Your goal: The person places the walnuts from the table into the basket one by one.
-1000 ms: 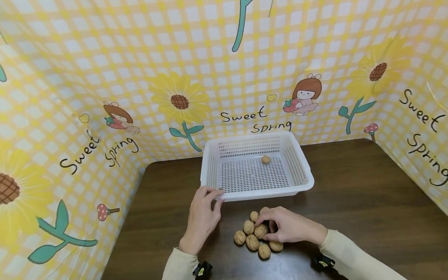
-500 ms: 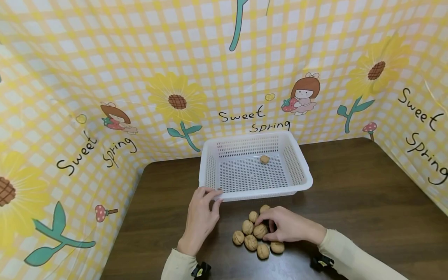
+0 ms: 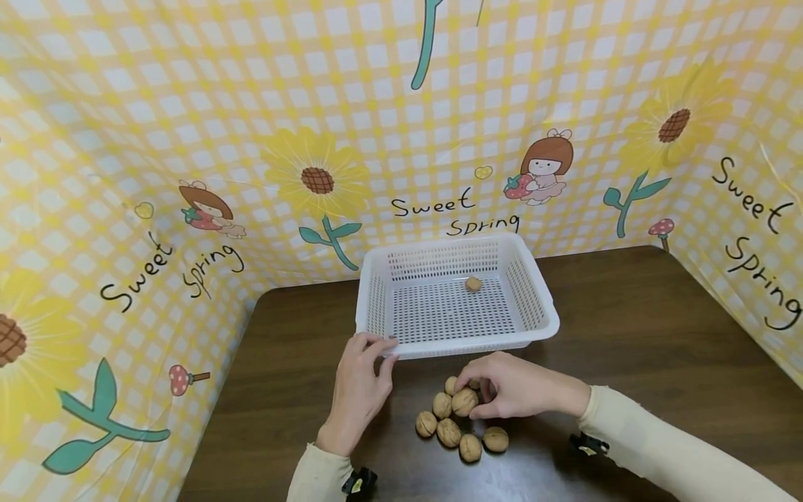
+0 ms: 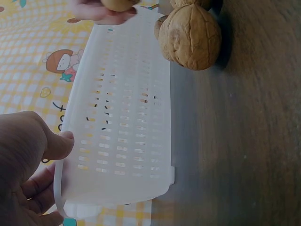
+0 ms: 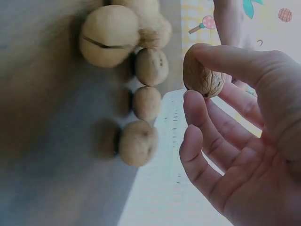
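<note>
My left hand (image 3: 359, 390) pinches the rim of the white plastic basket (image 3: 477, 345) at its near left corner. In the left wrist view the thumb is on one side of the rim (image 4: 59, 181) and fingers on the other. A walnut (image 5: 203, 73) is held between the thumb and fingers of my right hand (image 3: 523, 385), lifted off the table. Under and beside that hand lie several loose walnuts (image 3: 448, 432), some partly hidden by it. One walnut (image 3: 473, 284) rests on the basket floor toward the back.
The dark wooden table (image 3: 627, 335) extends to both sides of the basket. Behind and beside it hangs a yellow checked cloth (image 3: 401, 104) with printed flowers, and the basket stands close to it.
The right hand's walnut has risen slightly from among the others. Still on the basket rim, the left hand has kept its place.
</note>
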The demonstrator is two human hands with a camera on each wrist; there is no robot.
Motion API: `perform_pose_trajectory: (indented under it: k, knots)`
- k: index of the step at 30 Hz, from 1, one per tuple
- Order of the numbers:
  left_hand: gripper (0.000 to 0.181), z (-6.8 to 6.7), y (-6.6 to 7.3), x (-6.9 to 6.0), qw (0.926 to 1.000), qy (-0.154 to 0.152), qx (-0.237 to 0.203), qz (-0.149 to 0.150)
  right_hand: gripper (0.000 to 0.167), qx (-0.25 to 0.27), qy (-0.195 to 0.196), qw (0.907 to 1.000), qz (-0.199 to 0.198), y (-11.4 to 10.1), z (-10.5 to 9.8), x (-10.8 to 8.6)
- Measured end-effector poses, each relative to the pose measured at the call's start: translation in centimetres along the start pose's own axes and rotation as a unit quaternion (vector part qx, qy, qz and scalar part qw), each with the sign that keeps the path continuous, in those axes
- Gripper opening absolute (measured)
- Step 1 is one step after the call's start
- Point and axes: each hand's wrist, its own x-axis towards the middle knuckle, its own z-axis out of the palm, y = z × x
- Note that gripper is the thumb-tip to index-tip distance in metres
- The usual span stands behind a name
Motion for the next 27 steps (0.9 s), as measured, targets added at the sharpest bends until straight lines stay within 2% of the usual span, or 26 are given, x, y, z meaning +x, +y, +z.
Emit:
perform_pose_trajectory:
  k: [8, 17, 23, 27]
  knots:
    - [0.022, 0.1, 0.1, 0.0, 1.0, -0.002, -0.004, 0.001, 0.032, 0.006, -0.016, 0.9999, 0.003, -1.3, -2.8, 0.2]
    - [0.022, 0.1, 0.1, -0.1, 1.0, 0.0, -0.006, 0.002, 0.032, 0.008, -0.04, 0.999, 0.018, -2.3, -6.3, 1.5]
    - [0.022, 0.0, 0.1, -0.1, 1.0, 0.002, -0.005, -0.001, 0.032, -0.011, -0.019, 0.9994, 0.026, -2.4, -8.6, 3.1]
    - [0.022, -0.1, 0.1, 0.0, 1.0, 0.004, -0.005, -0.001, 0.034, -0.021, -0.003, 0.9986, 0.049, -1.8, -10.3, 4.4]
